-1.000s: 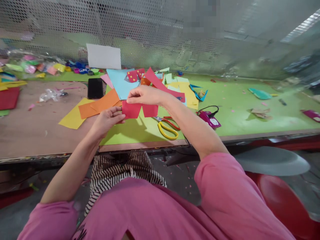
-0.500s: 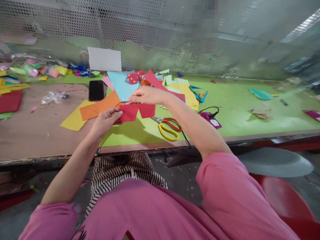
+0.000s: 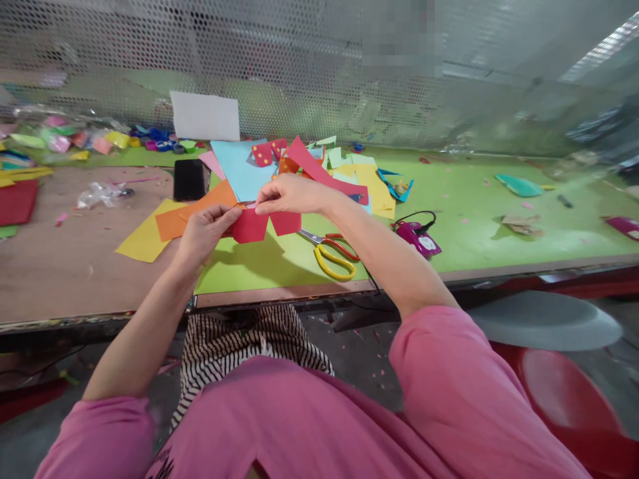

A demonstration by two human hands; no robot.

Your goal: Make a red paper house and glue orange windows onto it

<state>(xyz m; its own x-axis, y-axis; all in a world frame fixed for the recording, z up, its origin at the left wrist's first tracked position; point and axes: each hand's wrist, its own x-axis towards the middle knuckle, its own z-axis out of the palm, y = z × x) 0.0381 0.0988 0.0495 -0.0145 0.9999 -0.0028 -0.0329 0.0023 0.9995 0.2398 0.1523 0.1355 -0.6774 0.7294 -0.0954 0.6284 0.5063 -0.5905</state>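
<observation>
The red card, just left of the scissors, is pinched in the grip of the left hand at one end and the right hand along its upper edge, presumably for steadiness.

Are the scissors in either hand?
No, the scissors lie on the table, while the left hand and right hand hold red paper.

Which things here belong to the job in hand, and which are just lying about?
Seemingly in the job:
red paper, at the left grip and right grip
scissors, untouched but close by, so probably

Apparently just lying about:
black slab
purple gadget
white card
crumpled plastic
</observation>
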